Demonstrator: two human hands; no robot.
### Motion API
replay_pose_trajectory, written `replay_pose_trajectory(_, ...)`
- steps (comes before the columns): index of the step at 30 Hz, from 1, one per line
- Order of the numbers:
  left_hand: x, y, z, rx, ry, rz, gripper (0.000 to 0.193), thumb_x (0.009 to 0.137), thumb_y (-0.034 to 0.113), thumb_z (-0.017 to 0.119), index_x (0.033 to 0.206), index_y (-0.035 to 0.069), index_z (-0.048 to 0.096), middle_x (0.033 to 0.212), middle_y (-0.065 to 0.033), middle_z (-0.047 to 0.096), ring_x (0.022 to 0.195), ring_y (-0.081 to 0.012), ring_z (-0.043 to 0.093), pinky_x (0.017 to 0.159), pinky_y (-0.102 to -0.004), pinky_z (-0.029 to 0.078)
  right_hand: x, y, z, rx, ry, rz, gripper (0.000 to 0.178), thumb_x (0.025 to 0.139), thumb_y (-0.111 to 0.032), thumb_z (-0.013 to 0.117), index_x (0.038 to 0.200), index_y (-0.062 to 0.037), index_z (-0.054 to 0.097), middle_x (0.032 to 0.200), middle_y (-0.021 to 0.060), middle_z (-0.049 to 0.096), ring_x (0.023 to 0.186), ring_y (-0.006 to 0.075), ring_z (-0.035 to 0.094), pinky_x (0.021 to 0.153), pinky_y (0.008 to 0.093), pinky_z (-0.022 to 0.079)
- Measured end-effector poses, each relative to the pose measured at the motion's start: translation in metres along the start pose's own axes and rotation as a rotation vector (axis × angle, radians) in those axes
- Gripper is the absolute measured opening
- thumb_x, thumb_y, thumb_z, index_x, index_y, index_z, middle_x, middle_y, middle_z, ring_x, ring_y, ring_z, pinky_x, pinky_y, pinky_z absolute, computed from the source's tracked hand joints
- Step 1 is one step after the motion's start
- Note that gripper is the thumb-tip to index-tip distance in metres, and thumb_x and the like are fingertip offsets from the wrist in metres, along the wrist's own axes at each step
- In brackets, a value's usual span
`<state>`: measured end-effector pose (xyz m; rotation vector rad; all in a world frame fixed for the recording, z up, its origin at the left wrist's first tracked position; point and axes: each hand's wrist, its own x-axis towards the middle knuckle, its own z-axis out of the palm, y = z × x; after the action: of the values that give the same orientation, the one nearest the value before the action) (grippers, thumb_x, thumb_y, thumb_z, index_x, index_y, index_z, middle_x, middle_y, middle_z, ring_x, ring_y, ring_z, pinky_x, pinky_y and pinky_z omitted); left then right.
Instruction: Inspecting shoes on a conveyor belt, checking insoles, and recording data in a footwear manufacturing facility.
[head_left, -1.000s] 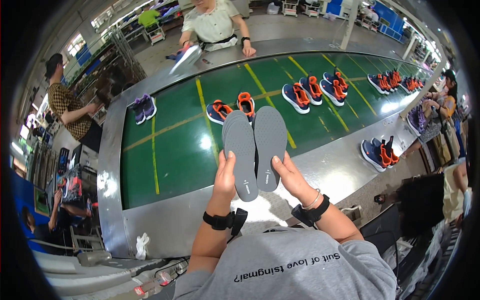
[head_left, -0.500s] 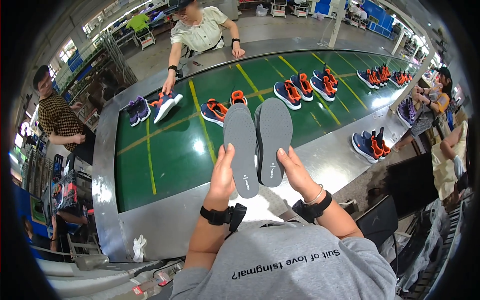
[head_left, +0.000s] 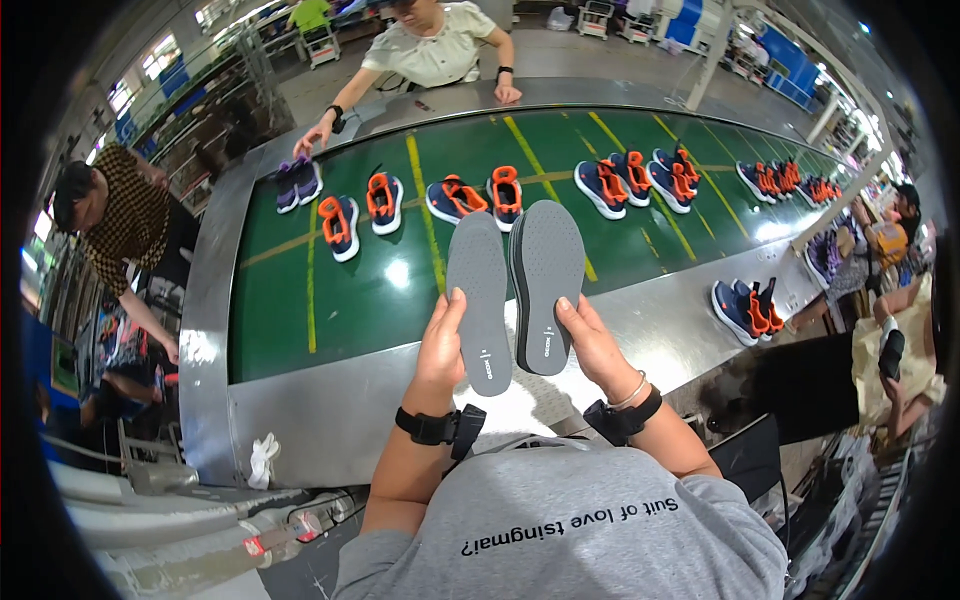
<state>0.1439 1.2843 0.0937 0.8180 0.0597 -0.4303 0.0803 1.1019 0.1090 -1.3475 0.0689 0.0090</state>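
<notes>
Two gray insole stacks stand side by side in front of me, toes pointing away. Closed around the heel end of the left gray insoles [head_left: 478, 290] is my left hand [head_left: 438, 345], thumb on top. My right hand [head_left: 597, 350] grips the right gray insoles [head_left: 550, 270] the same way; their layered edge shows more than one. Beyond them, on the green conveyor belt [head_left: 380, 310], lie navy shoes with orange linings, including a left shoe [head_left: 338, 228], an upright shoe [head_left: 384, 203], a tilted shoe [head_left: 457, 200] and another beside it [head_left: 505, 195].
Across the belt, a co-worker's hand [head_left: 318, 135] touches purple shoes [head_left: 298, 185]. More navy shoes [head_left: 600, 188] run toward the far right. A navy pair [head_left: 745, 310] sits on the metal edge at right; a white cloth [head_left: 263, 460] lies on the near left metal edge. Another person [head_left: 130, 215] bends at left.
The co-worker across has let go of a navy shoe, now lying on the belt beside another, and reaches to the purple shoes. The person at left has bent down. My hands keep their hold.
</notes>
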Motion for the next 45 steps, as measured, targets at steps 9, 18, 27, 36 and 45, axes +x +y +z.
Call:
replay_pose_trajectory(9, -0.075, -0.009, -0.172, 0.125, 0.565, 0.017, 0.041, 0.091, 0.032, 0.047, 0.116, -0.001, 0.042, 0.104, -0.0123, 0.054, 0.092, -0.021, 0.056, 0.076, -0.0334, 0.048, 0.02, 0.073, 0.045, -0.06, -0.232, 0.378, 0.046, 0.093, -0.031, 0.044, 0.123, 0.0036, 0.038, 0.111, 0.0094, 0.053, 0.101, 0.0142, 0.049, 0.09, 0.0269, 0.038)
replay_pose_trajectory(18, -0.128, -0.024, -0.25, 0.098, 0.88, 0.043, 0.044, 0.09, 0.026, 0.05, 0.121, -0.003, 0.042, 0.104, -0.0146, 0.057, 0.094, -0.0277, 0.057, 0.082, -0.0345, 0.046, 0.039, 0.189, 0.136, -0.204, -0.489, 0.636, 0.056, 0.089, -0.032, 0.05, 0.119, 0.0129, 0.036, 0.112, 0.0177, 0.05, 0.102, 0.021, 0.048, 0.085, 0.0304, 0.041)
replay_pose_trajectory(27, -0.125, -0.044, -0.281, 1.136, 1.121, 0.051, 0.048, 0.083, 0.025, 0.055, 0.118, -0.006, 0.045, 0.112, -0.0288, 0.046, 0.103, -0.0382, 0.048, 0.088, -0.0378, 0.04, 0.032, 0.208, 0.13, -0.701, -0.709, 0.453, 0.044, 0.085, -0.023, 0.056, 0.111, 0.0081, 0.04, 0.079, 0.0072, 0.052, 0.073, 0.0122, 0.05, 0.066, 0.0253, 0.044)
replay_pose_trajectory(36, -0.198, -0.093, -0.245, 1.145, 1.363, 0.232, 0.039, 0.08, 0.018, 0.056, 0.111, -0.004, 0.048, 0.1, -0.0252, 0.05, 0.096, -0.0386, 0.049, 0.084, -0.0421, 0.04, -0.006, 0.187, 0.057, -0.624, -0.855, 0.308, 0.027, 0.086, -0.017, 0.055, 0.105, 0.0026, 0.053, 0.082, 0.0039, 0.054, 0.074, 0.0102, 0.05, 0.07, 0.0248, 0.044)
replay_pose_trajectory(45, -0.279, -0.291, -0.144, 1.017, 1.119, -0.189, 0.037, 0.078, 0.029, 0.056, 0.101, -0.001, 0.057, 0.094, -0.0234, 0.058, 0.086, -0.0368, 0.056, 0.077, -0.0415, 0.045, -0.058, 0.177, 0.043, -0.731, -1.455, 0.318, 0.026, 0.085, -0.017, 0.056, 0.103, 0.0015, 0.056, 0.087, 0.0075, 0.061, 0.078, 0.0136, 0.056, 0.071, 0.0267, 0.046)
